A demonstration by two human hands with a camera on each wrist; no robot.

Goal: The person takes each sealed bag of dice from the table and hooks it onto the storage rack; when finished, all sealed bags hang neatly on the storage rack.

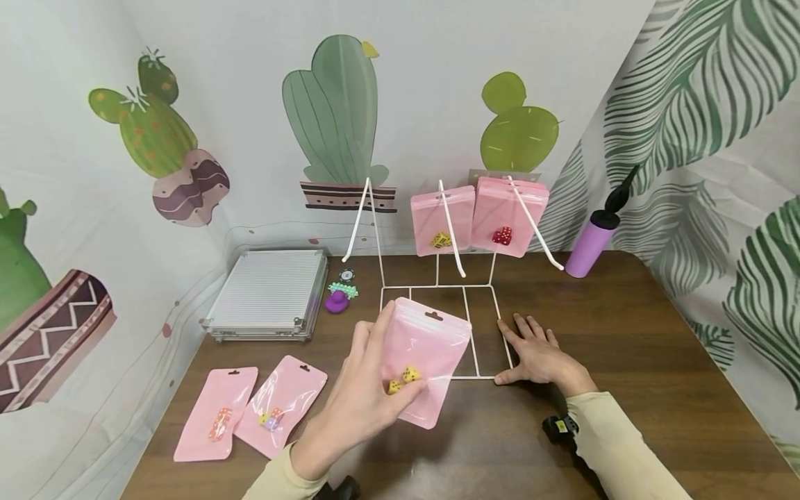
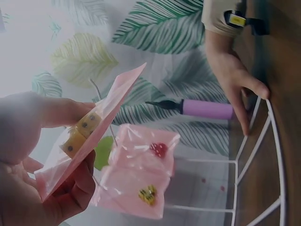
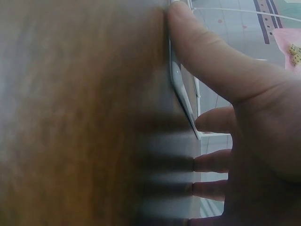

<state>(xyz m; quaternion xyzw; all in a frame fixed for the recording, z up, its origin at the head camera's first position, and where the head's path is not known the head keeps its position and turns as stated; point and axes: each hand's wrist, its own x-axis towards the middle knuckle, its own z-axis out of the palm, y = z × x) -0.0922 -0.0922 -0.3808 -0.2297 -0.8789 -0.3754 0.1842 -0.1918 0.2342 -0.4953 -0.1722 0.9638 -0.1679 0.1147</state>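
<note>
My left hand (image 1: 356, 403) pinches a pink zip bag (image 1: 431, 337) with yellow dice (image 1: 409, 374) in it, thumb in front and fingers behind. The bag hangs tilted above the front of a white wire rack (image 1: 437, 286), its hole slot at the top. On the rack's middle hook is a pink bag (image 1: 423, 221) with yellow dice, and on the right hook pink bags (image 1: 487, 212) with red dice showing in front. My right hand (image 1: 537, 355) lies with spread fingers at the right side of the rack's base; its thumb (image 3: 202, 47) touches the base wire.
Two pink bags (image 1: 209, 410) with dice lie at the table's left front. Behind them sits a ribbed silver case (image 1: 265, 292), beside a purple duck (image 1: 336, 301), a green piece (image 1: 344, 289) and a poker chip (image 1: 346, 276). A purple hand pump (image 1: 589, 246) stands at the back right.
</note>
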